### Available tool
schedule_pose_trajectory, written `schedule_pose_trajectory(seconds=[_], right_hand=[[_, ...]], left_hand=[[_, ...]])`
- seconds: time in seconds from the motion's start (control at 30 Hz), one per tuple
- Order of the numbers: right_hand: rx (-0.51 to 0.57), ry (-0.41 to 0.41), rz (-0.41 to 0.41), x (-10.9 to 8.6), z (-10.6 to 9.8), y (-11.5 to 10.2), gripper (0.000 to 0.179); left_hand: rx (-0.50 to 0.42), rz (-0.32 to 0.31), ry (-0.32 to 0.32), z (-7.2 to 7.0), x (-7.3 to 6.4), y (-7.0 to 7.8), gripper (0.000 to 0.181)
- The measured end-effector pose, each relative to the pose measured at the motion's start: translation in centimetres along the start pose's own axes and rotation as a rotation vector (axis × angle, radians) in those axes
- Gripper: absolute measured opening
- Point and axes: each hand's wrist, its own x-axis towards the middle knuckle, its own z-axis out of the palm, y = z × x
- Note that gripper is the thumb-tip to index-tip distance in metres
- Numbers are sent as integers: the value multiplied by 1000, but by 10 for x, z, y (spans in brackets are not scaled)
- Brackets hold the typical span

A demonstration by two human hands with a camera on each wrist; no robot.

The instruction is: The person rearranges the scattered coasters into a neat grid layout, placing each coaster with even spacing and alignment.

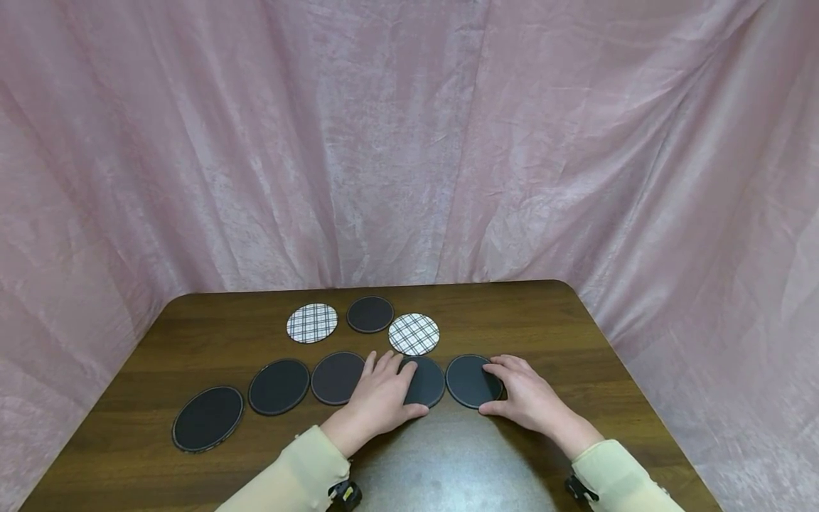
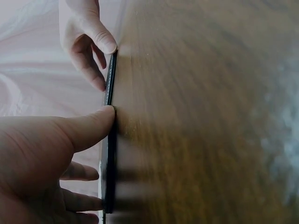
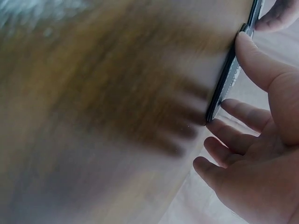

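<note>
A round black coaster (image 1: 427, 384) lies flat on the table under my left hand (image 1: 379, 395). That thumb touches its near edge, while the spread fingers reach over its left part. To its right, a second black coaster (image 1: 469, 381) has my right hand (image 1: 527, 395) at its right side. The right thumb (image 3: 247, 51) rests on that coaster's near edge, the index finger on its top. The wrist views show both coasters edge-on and close together. Left of my left hand, a dark coaster (image 1: 335, 378) is partly overlapped by the fingers.
Two more black coasters, a middle one (image 1: 279, 387) and an outer one (image 1: 207, 419), continue the row leftward. Behind lie a left checked coaster (image 1: 311, 323), a dark coaster (image 1: 370, 314) and a right checked coaster (image 1: 414, 334). A pink curtain (image 1: 397, 142) hangs beyond the wooden table (image 1: 512, 306).
</note>
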Motion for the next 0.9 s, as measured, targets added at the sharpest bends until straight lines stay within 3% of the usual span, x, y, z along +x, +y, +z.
schedule_pose_trajectory(seconds=[0.2, 0.47, 0.9], right_hand=[[1, -3, -9, 6, -3, -6, 79], [-2, 21, -59, 28, -13, -17, 83], [44, 28, -63, 86, -15, -30, 95]], left_hand=[[-35, 17, 50, -14, -5, -8, 83], [-59, -51, 88, -36, -4, -33, 87], [-68, -123, 124, -50, 21, -63, 95]])
